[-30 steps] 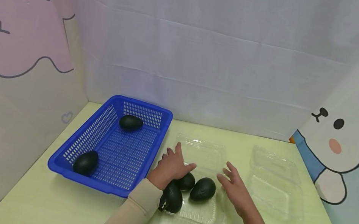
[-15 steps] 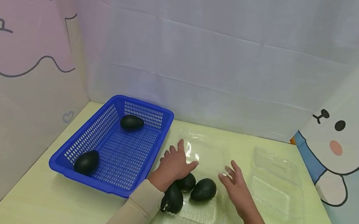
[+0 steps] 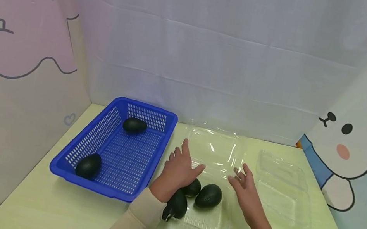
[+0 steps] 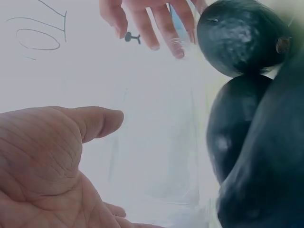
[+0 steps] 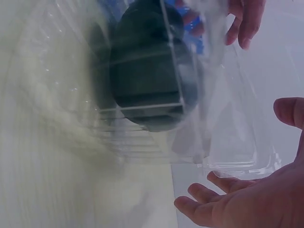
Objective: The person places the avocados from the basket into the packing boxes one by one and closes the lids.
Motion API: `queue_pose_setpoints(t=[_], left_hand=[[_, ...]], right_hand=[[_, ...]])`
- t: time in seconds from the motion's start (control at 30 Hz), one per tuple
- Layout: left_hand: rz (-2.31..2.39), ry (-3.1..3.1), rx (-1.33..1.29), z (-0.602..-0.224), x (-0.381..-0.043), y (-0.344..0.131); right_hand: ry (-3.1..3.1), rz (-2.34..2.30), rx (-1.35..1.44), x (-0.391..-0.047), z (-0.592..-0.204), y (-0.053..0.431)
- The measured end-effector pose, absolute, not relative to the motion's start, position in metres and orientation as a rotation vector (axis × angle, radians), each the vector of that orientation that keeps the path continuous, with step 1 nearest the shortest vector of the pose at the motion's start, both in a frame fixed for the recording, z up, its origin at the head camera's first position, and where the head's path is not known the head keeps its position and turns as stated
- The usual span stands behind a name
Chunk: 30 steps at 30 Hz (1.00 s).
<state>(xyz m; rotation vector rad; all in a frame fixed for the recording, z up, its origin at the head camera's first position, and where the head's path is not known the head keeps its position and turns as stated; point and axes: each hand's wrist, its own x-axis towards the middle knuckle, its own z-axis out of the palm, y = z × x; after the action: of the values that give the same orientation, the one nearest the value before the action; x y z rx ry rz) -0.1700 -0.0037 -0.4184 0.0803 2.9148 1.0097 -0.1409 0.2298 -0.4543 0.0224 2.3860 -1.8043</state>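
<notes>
A clear plastic clamshell box [image 3: 203, 222] lies with its hinged lid [image 3: 214, 146] swung to the far side and tilted up. Three dark avocados sit in its base: one [image 3: 209, 195] at the right, another [image 3: 193, 188] beside it, a third [image 3: 178, 204] partly behind my left wrist. My left hand [image 3: 177, 172] is at the lid's left side, thumb spread; whether it touches the lid cannot be told. At the lid's right side is my right hand [image 3: 246, 192], its fingertips [image 5: 216, 175] at the lid's edge in the right wrist view, thumb apart.
To the left stands a blue plastic basket [image 3: 158, 158] with one avocado [image 3: 134, 125] at its far end and another [image 3: 89, 166] at its near end. A second clear box [image 3: 282, 187] lies unfolded at the right. Printed cloth walls surround the pale table [image 3: 60, 210].
The lid has risen from lying back on the table to a tilt, looking larger and higher. Both hands have shifted slightly forward and right with it. The avocados stay in place.
</notes>
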Motion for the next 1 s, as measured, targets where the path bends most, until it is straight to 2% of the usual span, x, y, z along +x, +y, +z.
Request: queue_pose_setpoints(t=[0.43,1.0], left_hand=[[1.244,2.838,0.144,-0.403,-0.154,-0.018],[1.312,2.787,0.162,-0.401,-0.144,-0.035]], right_hand=[[2.43,-1.811,-0.015,-0.131,-0.438,0.23],[2.478,-1.825,-0.072,-0.109,-0.425,0.231]])
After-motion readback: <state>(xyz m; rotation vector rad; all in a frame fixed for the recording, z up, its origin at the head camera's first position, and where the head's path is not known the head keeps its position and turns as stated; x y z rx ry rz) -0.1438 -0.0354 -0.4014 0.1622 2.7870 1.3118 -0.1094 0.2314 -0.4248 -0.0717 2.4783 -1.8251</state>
